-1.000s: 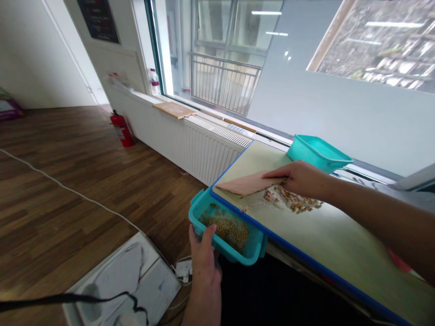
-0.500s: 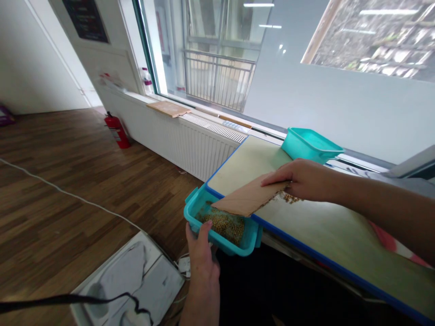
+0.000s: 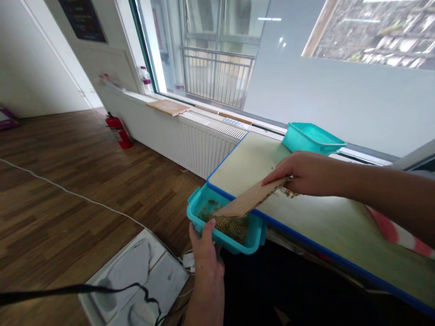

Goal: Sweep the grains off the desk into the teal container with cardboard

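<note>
My left hand [image 3: 204, 246] grips the near left side of a teal plastic bin [image 3: 253, 244], held just below the table's blue edge. Small tan grains [image 3: 234, 227], like beans or kernels, lie on its bottom. A piece of brown cardboard [image 3: 246, 199] is pinched in my right hand [image 3: 294, 170]. It slants from the tabletop [image 3: 238, 158] over the blue edge, its lower end above the bin. More loose grains [image 3: 288, 193] lie on the table beneath and beside my right hand, partly hidden by it.
A second teal bin [image 3: 311, 139] stands at the table's back by the window. Red-and-white striped cloth [image 3: 390, 228] lies under my right forearm. Left are a radiator [image 3: 207, 142], a red fire extinguisher [image 3: 118, 131], a white cable [image 3: 74, 194] and a white box-like object [image 3: 136, 276] on the floor.
The cardboard has tilted more edge-on, with its lower end dipping toward the bin. My left hand still holds the bin. The view has shifted slightly.
</note>
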Available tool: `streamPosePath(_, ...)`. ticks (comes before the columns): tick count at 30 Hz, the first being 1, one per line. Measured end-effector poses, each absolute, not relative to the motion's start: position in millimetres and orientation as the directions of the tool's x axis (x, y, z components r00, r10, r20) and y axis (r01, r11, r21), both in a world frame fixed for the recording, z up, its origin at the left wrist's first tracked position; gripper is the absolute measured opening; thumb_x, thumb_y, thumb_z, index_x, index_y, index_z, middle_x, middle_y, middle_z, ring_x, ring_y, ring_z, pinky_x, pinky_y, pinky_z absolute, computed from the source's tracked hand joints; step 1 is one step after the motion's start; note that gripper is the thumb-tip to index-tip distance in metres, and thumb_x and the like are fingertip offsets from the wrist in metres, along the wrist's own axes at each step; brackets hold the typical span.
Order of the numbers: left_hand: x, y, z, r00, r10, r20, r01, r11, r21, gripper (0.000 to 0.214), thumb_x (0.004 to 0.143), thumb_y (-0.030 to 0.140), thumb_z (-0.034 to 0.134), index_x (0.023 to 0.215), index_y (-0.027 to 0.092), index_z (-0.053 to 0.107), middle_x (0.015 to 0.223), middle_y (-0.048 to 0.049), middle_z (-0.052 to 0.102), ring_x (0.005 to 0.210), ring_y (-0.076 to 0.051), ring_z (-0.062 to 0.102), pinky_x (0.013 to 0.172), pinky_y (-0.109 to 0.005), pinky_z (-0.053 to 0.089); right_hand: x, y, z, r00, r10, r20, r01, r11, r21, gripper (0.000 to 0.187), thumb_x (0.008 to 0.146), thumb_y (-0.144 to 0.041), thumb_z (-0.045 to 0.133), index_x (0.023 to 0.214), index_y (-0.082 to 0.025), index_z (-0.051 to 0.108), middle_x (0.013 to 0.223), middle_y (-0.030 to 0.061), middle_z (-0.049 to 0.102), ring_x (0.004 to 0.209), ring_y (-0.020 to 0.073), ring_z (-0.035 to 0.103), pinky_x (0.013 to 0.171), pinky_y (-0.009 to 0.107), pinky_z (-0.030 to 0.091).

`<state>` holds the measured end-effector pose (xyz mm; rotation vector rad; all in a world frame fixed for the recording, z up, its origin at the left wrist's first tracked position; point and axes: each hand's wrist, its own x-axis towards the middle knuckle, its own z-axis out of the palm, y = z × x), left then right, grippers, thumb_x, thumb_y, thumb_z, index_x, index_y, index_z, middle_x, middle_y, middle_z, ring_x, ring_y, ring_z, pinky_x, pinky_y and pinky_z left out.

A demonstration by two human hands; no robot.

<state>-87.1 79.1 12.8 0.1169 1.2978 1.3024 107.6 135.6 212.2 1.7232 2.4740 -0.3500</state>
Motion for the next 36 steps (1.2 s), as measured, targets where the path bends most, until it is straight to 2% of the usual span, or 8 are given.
streamPosePath(5,-84,73,13,-0.218,0.719,-0.660,-0.655,0.394,0.645,0.061,0.075,0.030,0.071,0.132,0.030,0.049,0.118,-0.0065,0.063,0.089,-0.020,0.065,0.063,-0.029,0.053,101,134,217,-0.350,0.905,-0.243,0.936,0.329,-0.123,0.060,0.055,-0.006,0.048,0.095,-0.037,0.079,0.082,-0.0076,0.076,0.079,0.0209,0.071,0.071,0.033,0.053)
streamPosePath(14,-64,57,8,-0.238,0.705,-0.668,-0.695,0.356,0.624,0.067,0.073,0.024,0.074,0.135,0.030,0.047,0.109,-0.0049,0.066,0.093,-0.020,0.067,0.076,-0.033,0.057,101,127,219,-0.347,0.902,-0.258,0.937,0.322,-0.133,0.059,0.057,-0.005,0.048,0.095,-0.038,0.079,0.079,-0.0092,0.076,0.074,0.0183,0.070,0.069,0.031,0.053)
streamPosePath(19,-59,56,4,-0.248,0.709,-0.660,-0.716,0.325,0.618,0.071,0.072,0.023,0.075,0.136,0.030,0.045,0.110,-0.0050,0.066,0.095,-0.021,0.068,0.082,-0.035,0.057,103,122,221,-0.364,0.914,-0.179,0.930,0.346,-0.124,0.057,0.060,-0.008,0.049,0.096,-0.040,0.078,0.081,-0.0093,0.076,0.077,0.0182,0.070,0.069,0.030,0.052)
streamPosePath(22,-58,57,6,-0.242,0.711,-0.660,-0.714,0.329,0.617,0.071,0.073,0.025,0.076,0.136,0.031,0.045,0.113,-0.0054,0.065,0.097,-0.021,0.067,0.082,-0.035,0.057,110,119,227,-0.301,0.950,-0.083,0.954,0.298,-0.046,0.050,0.064,-0.013,0.048,0.095,-0.041,0.077,0.068,-0.0090,0.072,0.065,0.0168,0.067,0.061,0.030,0.049)
streamPosePath(26,-58,56,10,-0.213,0.713,-0.668,-0.712,0.355,0.606,0.068,0.075,0.027,0.075,0.136,0.032,0.044,0.117,-0.0047,0.064,0.099,-0.021,0.066,0.080,-0.034,0.057,124,114,232,-0.208,0.974,0.088,0.973,0.197,0.121,0.026,0.066,-0.026,0.048,0.076,-0.040,0.068,0.050,-0.0069,0.057,0.053,0.0173,0.057,0.049,0.031,0.039)
streamPosePath(28,-58,55,12,-0.197,0.717,-0.669,-0.710,0.366,0.602,0.067,0.075,0.028,0.074,0.135,0.032,0.045,0.117,-0.0050,0.064,0.098,-0.021,0.066,0.079,-0.035,0.057,130,110,231,-0.170,0.974,0.150,0.971,0.140,0.194,0.022,0.067,-0.030,0.047,0.079,-0.038,0.063,0.054,-0.0044,0.057,0.054,0.0192,0.056,0.049,0.033,0.038)
streamPosePath(31,-58,55,14,-0.196,0.726,-0.659,-0.720,0.350,0.600,0.064,0.075,0.027,0.074,0.133,0.030,0.047,0.115,-0.0050,0.064,0.099,-0.021,0.066,0.083,-0.035,0.056,132,106,227,-0.077,0.985,0.157,0.960,0.031,0.278,0.024,0.070,-0.033,0.045,0.090,-0.035,0.059,0.064,-0.0005,0.063,0.059,0.0229,0.059,0.053,0.036,0.042)
streamPosePath(36,-59,56,15,-0.188,0.732,-0.655,-0.718,0.353,0.600,0.062,0.076,0.026,0.073,0.132,0.030,0.047,0.113,-0.0046,0.064,0.097,-0.021,0.067,0.084,-0.036,0.056,128,107,221,0.060,0.990,0.124,0.960,-0.091,0.264,0.023,0.072,-0.034,0.049,0.093,-0.034,0.058,0.074,0.0034,0.067,0.070,0.0285,0.065,0.059,0.042,0.046)
